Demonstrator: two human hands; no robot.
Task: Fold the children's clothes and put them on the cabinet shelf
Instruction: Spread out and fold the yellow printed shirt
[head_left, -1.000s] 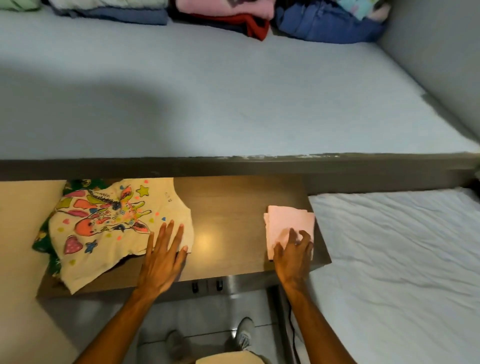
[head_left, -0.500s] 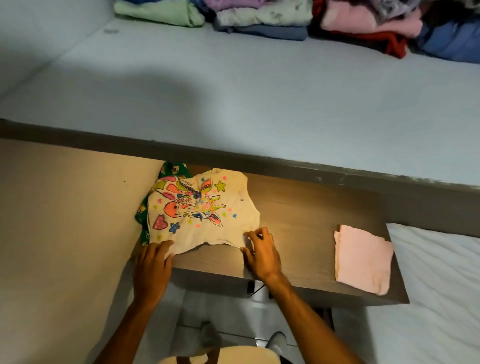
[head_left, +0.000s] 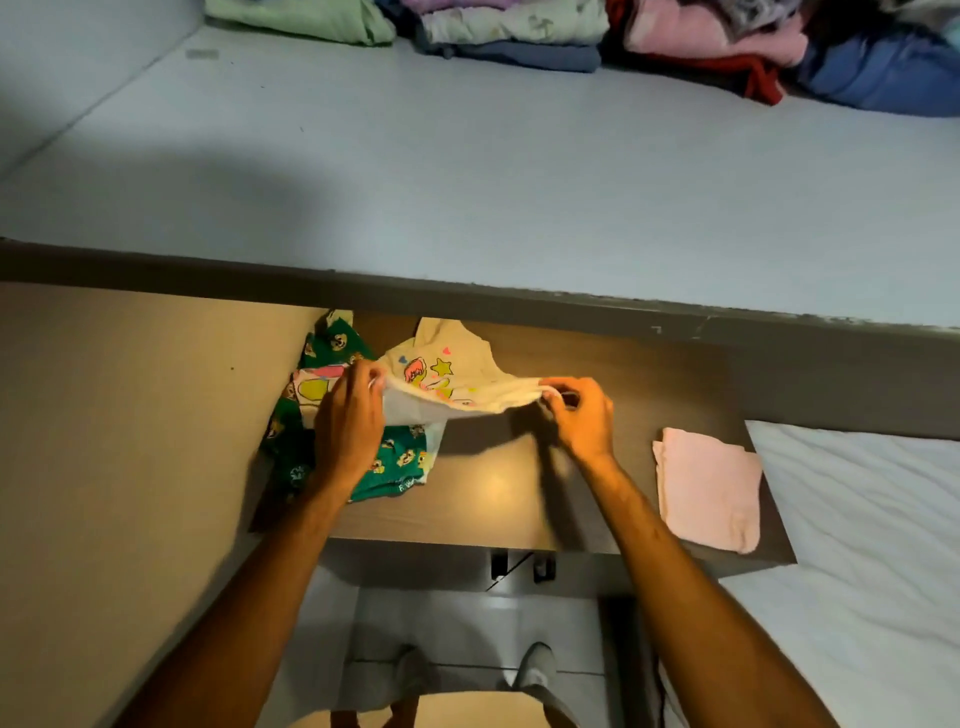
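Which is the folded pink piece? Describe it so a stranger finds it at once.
Start at the brown wooden shelf in front of the person, below the long grey ledge. At its right end, beside the white bedsheet, lies the folded pink cloth. Unlike the printed cream shirt and green patterned garment, it is plain, flat and untouched.

Home bedroom: bed (head_left: 857, 519), folded clothes (head_left: 519, 31)

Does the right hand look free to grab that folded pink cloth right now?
Probably not at once: the right hand is pinching the cream printed shirt together with the left hand. The pink cloth lies uncovered nearby on the table.
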